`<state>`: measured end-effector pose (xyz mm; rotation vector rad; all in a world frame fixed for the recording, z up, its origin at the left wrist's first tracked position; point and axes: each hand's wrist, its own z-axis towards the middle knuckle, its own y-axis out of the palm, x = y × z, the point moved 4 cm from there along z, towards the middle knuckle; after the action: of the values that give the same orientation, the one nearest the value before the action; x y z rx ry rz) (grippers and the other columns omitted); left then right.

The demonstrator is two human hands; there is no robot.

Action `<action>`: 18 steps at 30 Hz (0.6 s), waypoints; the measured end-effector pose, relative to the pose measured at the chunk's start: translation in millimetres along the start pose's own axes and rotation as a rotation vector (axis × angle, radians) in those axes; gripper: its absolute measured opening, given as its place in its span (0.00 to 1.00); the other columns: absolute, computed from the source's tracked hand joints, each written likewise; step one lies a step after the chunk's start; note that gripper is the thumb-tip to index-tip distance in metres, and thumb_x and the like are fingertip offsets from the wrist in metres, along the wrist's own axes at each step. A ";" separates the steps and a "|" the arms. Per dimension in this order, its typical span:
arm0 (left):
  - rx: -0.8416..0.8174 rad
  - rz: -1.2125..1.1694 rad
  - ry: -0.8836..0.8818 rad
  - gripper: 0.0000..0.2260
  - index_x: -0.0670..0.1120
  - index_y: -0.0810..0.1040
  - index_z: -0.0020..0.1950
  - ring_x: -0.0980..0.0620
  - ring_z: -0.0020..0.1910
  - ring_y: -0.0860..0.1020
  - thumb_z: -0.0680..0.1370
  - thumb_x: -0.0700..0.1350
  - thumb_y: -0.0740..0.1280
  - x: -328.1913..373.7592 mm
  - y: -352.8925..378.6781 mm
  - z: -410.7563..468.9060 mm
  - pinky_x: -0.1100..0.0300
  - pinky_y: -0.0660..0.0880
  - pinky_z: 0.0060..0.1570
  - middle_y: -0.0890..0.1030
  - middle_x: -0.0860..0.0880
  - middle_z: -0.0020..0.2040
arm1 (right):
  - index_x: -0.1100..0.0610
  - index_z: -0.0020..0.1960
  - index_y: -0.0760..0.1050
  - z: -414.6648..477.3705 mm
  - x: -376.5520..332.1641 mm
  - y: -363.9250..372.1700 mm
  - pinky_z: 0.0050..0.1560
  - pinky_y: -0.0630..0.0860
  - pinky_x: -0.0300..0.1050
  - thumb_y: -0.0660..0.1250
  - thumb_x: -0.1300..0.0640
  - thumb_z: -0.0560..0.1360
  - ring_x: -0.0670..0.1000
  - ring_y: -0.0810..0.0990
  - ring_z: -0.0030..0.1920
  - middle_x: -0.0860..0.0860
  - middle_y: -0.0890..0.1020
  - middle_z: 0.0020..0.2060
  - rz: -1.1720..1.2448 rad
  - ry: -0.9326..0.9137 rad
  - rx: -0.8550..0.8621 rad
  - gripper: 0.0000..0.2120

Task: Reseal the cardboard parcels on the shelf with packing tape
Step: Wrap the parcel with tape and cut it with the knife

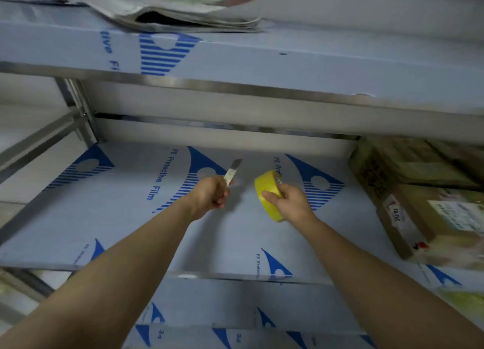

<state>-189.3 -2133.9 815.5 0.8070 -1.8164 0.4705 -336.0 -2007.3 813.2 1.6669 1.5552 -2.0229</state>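
My left hand (210, 194) grips a utility knife (232, 172) with its blade pointing up and away over the middle shelf (125, 217). My right hand (289, 200) holds a yellow roll of packing tape (268, 189), fingers curled round its rim. Both hands hover above the film-covered shelf surface. Cardboard parcels (429, 210) with white labels lie at the right end of the same shelf, apart from both hands.
The metal rack has an upper shelf (235, 58) carrying a stack of folded newspapers (183, 13). A steel upright (76, 107) stands at the left. A lower shelf (235, 312) shows beneath my arms. Blue-printed protective film covers all shelves.
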 end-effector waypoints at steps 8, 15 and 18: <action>-0.134 -0.048 0.091 0.06 0.47 0.66 0.50 0.55 0.26 0.59 0.82 0.48 0.60 12.5 132.2 -21.0 0.61 0.59 0.29 0.64 0.51 0.30 | 0.55 0.35 0.73 -22.6 37.1 -113.1 0.37 0.68 0.43 0.68 0.57 0.76 0.52 0.74 0.34 0.51 0.76 0.32 0.440 0.007 0.144 0.12; -0.120 -0.070 0.219 0.09 0.42 0.77 0.52 0.54 0.32 0.70 0.82 0.45 0.60 37.3 254.7 -39.2 0.64 0.74 0.34 0.73 0.47 0.36 | 0.59 0.42 0.76 -41.5 73.8 -236.8 0.39 0.72 0.42 0.70 0.57 0.74 0.52 0.77 0.37 0.54 0.79 0.37 0.660 -0.010 0.207 0.06; -0.085 -0.049 0.224 0.08 0.41 0.77 0.54 0.57 0.29 0.74 0.81 0.43 0.62 42.6 298.6 -45.8 0.66 0.72 0.29 0.80 0.48 0.37 | 0.61 0.53 0.77 -42.6 98.8 -277.0 0.44 0.74 0.45 0.71 0.55 0.73 0.54 0.79 0.43 0.56 0.81 0.45 0.707 -0.013 0.217 0.12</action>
<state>-382.6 -1909.4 888.3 0.7099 -1.5950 0.4316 -518.0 -1795.6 914.9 1.9002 0.5975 -1.8261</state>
